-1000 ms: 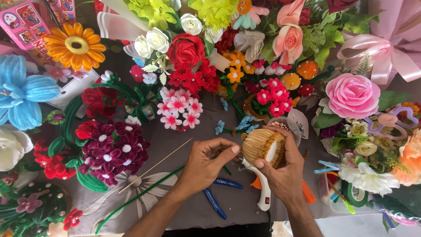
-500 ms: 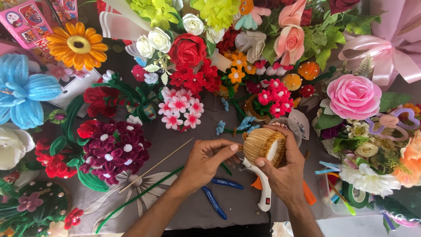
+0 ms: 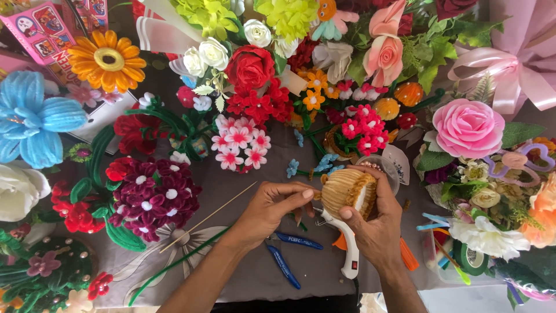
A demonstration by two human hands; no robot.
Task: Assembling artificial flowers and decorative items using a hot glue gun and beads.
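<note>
Right hand [image 3: 373, 223]: cupped round tan fuzzy ball [image 3: 346, 191], fingers curled over top and underside. Left hand [image 3: 272, 206]: fingertips pinching ball's left edge. Ball held above desk [image 3: 243, 272], mid-frame. Likely light, soft, springy, easily crushed; best gripped gently round the sides. Below: white glue gun [image 3: 349, 246], blue pliers [image 3: 289, 255]. Beyond: skewer [image 3: 208, 217], maroon flower cluster [image 3: 153, 194], pink rose [image 3: 468, 127].

Tan ribbed ball [image 3: 346, 191] with a white patch. White glue gun [image 3: 350, 249]. Blue-handled pliers [image 3: 289, 255]. Pink rose [image 3: 468, 127], red rose [image 3: 250, 65], orange daisy [image 3: 108, 59] with yellow centre. Light blue flower [image 3: 30, 119]. Maroon cluster [image 3: 153, 197] dotted white. Pale pink ribbon [image 3: 509, 69]. Grey cloth [image 3: 231, 191].
</note>
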